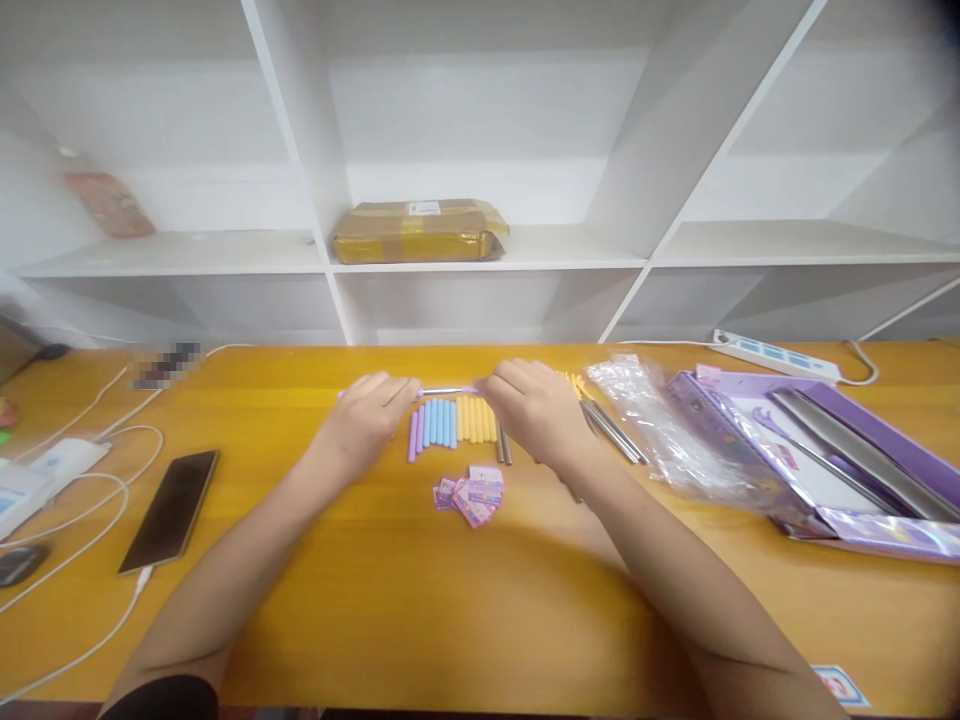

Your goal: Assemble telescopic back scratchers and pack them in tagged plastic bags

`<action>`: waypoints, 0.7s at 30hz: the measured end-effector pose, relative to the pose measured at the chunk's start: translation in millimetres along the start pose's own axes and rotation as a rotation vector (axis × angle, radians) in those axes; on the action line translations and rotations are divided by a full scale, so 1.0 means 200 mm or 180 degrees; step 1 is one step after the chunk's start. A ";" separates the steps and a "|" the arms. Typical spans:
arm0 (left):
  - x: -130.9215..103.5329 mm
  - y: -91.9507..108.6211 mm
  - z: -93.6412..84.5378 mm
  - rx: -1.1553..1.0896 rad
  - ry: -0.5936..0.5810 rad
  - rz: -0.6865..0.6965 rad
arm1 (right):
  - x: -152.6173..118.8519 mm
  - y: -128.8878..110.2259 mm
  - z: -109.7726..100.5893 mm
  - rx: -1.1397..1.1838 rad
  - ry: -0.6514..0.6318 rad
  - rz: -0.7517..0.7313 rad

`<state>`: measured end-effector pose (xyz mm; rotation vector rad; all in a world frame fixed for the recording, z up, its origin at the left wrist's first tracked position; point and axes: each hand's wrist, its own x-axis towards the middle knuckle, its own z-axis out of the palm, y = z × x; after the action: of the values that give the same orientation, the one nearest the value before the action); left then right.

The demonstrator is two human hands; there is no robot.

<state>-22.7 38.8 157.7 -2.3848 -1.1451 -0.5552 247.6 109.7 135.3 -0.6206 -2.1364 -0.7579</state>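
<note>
My left hand [365, 412] and my right hand [531, 408] are closed around the two ends of a thin metal tube [444, 391] with purple at its ends. It is held level just above the table. Below it lies a row of short sticks: purple sticks [415, 437], blue sticks [439, 423] and yellow sticks [475, 419]. Short metal tubes [503, 443] lie to the right of the yellow ones, partly behind my right hand. Nearer me is a small pile of pink and purple printed cards [474, 496]. Longer metal tubes [616, 433] lie beyond my right wrist.
On the right, a crumpled clear plastic bag [667, 440] lies beside an open purple box [806, 425] with grey and purple parts. A phone [171, 510], white cables and a power strip [52, 480] are at left. A taped parcel [416, 232] sits on the shelf [570, 258].
</note>
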 end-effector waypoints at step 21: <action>0.00 0.01 -0.03 -0.0477 0.0181 -0.0061 | 0.01 0.03 -0.10 0.0196 -0.0179 -0.0036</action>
<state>-21.9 35.6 162.1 -2.4681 -1.1391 -0.7343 259.7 100.0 150.0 -0.6043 -2.2077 -0.6854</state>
